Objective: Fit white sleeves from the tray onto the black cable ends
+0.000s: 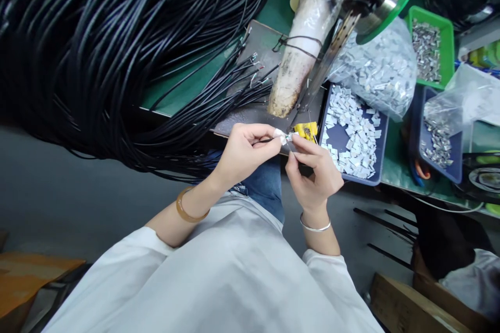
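My left hand (250, 146) pinches the end of a black cable between thumb and forefinger; white wrapping covers its fingertips. Close against it, my right hand (315, 169) is closed in a pinch on a thin wire at the cable's tip. A small pale connector piece (289, 137) shows between the two hands, too small to make out fully. Just beyond the fingers lies a yellow block (306, 130). To the right, a blue tray (380, 158) holds many small silvery-white metal pieces. Several stripped cable ends (255, 70) lie beyond my left hand.
A large heap of black cables (97, 52) covers the left of the bench. A plastic-wrapped pipe (302, 44) comes down over the work spot. Further right are a bag of metal pieces (380, 70), a green bin (449, 57) and another blue tray (458, 161).
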Demonstrator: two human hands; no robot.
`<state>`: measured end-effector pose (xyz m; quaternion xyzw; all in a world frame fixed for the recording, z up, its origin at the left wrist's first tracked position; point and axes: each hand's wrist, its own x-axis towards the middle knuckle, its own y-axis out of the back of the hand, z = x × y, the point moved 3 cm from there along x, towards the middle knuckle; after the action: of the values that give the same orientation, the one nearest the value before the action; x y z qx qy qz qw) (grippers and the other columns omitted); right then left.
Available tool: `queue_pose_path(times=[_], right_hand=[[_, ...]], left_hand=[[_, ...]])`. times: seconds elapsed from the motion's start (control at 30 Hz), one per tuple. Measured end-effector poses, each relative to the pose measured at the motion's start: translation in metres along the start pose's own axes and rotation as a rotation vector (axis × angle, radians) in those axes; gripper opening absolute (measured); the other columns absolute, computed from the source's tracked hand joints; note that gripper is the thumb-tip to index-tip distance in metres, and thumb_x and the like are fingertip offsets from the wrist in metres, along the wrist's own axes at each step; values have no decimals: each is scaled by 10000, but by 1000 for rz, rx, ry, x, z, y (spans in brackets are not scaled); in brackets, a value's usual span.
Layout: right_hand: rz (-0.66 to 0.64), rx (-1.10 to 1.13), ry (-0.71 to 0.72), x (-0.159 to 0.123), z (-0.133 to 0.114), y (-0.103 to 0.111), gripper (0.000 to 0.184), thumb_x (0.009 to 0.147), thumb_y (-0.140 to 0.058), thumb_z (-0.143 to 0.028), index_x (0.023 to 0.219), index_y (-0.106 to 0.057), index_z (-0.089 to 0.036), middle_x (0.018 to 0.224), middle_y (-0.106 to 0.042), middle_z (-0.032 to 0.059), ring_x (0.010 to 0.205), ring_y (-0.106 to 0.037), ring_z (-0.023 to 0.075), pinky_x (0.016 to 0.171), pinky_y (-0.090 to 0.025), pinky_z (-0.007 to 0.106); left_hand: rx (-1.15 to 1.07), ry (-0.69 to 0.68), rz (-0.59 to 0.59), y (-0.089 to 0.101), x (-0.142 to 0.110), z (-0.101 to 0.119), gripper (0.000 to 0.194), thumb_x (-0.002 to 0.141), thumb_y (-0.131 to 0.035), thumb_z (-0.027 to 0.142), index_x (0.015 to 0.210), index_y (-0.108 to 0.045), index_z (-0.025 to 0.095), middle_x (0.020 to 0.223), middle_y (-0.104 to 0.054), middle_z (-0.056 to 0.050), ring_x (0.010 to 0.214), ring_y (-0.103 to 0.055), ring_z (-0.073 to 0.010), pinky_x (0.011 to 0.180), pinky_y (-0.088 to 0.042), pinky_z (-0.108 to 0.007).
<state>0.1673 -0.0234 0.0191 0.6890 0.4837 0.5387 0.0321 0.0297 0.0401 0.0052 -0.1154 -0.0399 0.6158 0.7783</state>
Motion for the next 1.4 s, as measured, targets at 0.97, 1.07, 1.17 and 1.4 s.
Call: queue_pose_path(times=[0.97, 1.07, 1.17, 1.4], right_hand=[[-3, 80, -81, 11, 9, -4, 184, 824, -673, -56, 908, -609, -207, 1147, -749, 66, 903, -759, 168, 738, -671, 295], [15, 59, -76, 14, 7, -3, 208, 802, -702, -44, 916, -636, -205, 1132, -752, 69, 927, -755, 179, 771, -667, 312], [19, 63, -80, 17, 4, -1, 230, 790, -709, -26, 923, -654, -205, 1139, -745, 69, 972, -747, 190, 824, -663, 335], [14, 58, -101, 12, 8, -3, 176, 818, -700, -81, 908, -627, -213, 1079, -763, 49, 882, -755, 167, 675, -641, 276]], left_hand=[[108, -49, 59, 0, 9, 5, 83, 696, -715, 185, 635, -717, 129, 571, -592, 9, 520, -487, -65, 475, -377, -165], [132, -87, 63, -1, 8, 9, 71, 701, -708, 165, 642, -716, 127, 525, -521, 29, 478, -413, -48, 442, -304, -168], [157, -112, 61, -2, 7, 14, 57, 696, -705, 150, 645, -719, 127, 498, -470, 44, 450, -333, -32, 419, -231, -173], [169, -46, 24, -1, 7, 6, 98, 712, -678, 182, 633, -702, 127, 536, -528, 20, 495, -401, -51, 445, -285, -171]])
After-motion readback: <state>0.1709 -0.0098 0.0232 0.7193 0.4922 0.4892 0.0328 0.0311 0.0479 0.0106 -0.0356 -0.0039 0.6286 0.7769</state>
